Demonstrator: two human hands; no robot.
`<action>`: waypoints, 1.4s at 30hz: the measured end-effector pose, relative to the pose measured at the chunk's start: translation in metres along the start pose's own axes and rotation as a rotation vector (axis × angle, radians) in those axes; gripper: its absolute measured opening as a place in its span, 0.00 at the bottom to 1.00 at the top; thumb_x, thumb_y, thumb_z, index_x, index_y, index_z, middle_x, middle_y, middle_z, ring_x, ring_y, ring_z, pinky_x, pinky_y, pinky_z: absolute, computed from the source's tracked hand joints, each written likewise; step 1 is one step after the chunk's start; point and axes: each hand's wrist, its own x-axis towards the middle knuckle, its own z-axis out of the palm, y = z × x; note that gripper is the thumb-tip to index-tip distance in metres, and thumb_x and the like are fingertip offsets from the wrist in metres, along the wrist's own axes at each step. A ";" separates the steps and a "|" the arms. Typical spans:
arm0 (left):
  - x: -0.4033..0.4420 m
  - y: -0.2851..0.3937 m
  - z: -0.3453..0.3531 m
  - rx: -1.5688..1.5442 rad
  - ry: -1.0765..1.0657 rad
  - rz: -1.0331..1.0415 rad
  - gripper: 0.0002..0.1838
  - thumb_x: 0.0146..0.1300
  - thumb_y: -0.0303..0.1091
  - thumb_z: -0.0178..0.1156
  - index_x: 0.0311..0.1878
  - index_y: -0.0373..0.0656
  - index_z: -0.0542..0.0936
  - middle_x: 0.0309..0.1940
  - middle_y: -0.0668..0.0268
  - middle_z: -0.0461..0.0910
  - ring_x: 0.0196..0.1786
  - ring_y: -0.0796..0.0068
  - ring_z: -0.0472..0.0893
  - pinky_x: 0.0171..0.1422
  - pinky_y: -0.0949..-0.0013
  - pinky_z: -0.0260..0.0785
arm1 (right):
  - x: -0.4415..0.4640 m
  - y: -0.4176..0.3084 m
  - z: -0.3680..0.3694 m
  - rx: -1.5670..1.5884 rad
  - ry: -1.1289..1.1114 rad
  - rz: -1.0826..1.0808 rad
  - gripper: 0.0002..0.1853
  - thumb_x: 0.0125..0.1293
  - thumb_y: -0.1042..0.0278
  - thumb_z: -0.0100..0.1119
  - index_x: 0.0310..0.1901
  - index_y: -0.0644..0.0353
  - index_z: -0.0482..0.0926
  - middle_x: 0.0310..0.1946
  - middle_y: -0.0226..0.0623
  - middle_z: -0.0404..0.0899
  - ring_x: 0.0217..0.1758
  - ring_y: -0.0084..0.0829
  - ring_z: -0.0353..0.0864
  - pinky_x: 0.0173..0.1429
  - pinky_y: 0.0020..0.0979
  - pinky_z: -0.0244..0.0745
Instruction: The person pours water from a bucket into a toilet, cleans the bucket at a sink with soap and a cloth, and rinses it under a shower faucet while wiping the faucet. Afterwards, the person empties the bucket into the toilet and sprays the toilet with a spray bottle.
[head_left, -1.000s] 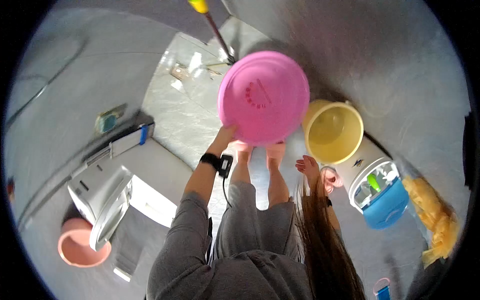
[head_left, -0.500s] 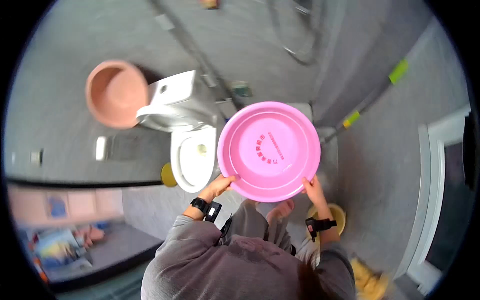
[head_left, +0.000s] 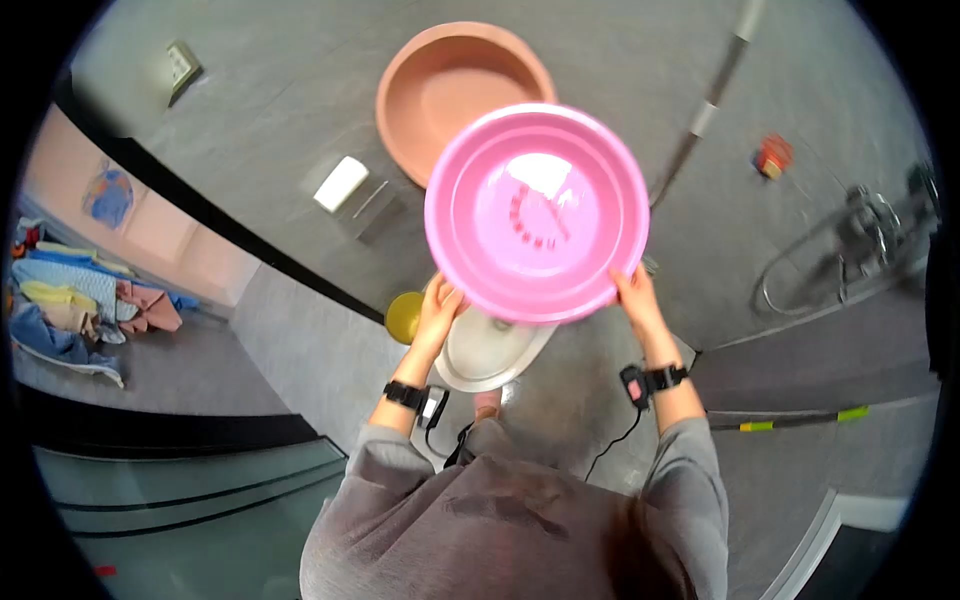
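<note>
A round pink basin (head_left: 480,255) with red lettering on its bottom is held up in front of me, its open side facing me. My left hand (head_left: 440,305) is closed on the lower left of its rim. At the lower right of the rim, my right hand (head_left: 637,295) grips it too. Behind the basin's upper left edge is a larger salmon-coloured basin (head_left: 425,95), partly covered by the pink one. Below the pink basin the white toilet (head_left: 480,360) shows only in part, the rest being hidden.
A small yellow bin (head_left: 404,318) stands left of the toilet. A white paper holder (head_left: 342,184) is on the grey wall. To the right are a shower fixture (head_left: 862,235) and a pole with green bands (head_left: 800,420). Clothes (head_left: 80,305) lie at the far left.
My view has turned left. Both hands have raised the pink basin, which now overlaps the salmon-coloured basin and covers most of the toilet. The grip stays on the lower rim.
</note>
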 end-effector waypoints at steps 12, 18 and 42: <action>0.127 -0.013 -0.082 0.195 0.153 0.059 0.28 0.57 0.28 0.52 0.60 0.39 0.53 0.56 0.54 0.59 0.46 0.76 0.71 0.47 0.75 0.65 | 0.272 0.014 0.151 -0.218 0.181 -0.167 0.19 0.55 0.65 0.52 0.47 0.62 0.65 0.37 0.41 0.74 0.38 0.33 0.74 0.40 0.29 0.69; 0.109 -0.034 -0.119 0.219 0.194 -0.029 0.28 0.57 0.29 0.51 0.59 0.40 0.53 0.55 0.56 0.61 0.48 0.72 0.70 0.50 0.73 0.63 | 0.297 0.041 0.155 -0.379 0.300 -0.083 0.19 0.52 0.65 0.56 0.45 0.63 0.67 0.41 0.46 0.73 0.45 0.40 0.72 0.50 0.33 0.65; 0.170 0.099 -0.203 1.530 0.487 0.468 0.29 0.43 0.30 0.59 0.52 0.40 0.64 0.51 0.49 0.62 0.53 0.51 0.61 0.55 0.56 0.56 | 0.164 -0.002 0.274 -0.572 -0.002 -0.607 0.26 0.50 0.73 0.52 0.52 0.67 0.58 0.56 0.57 0.50 0.60 0.51 0.51 0.60 0.38 0.53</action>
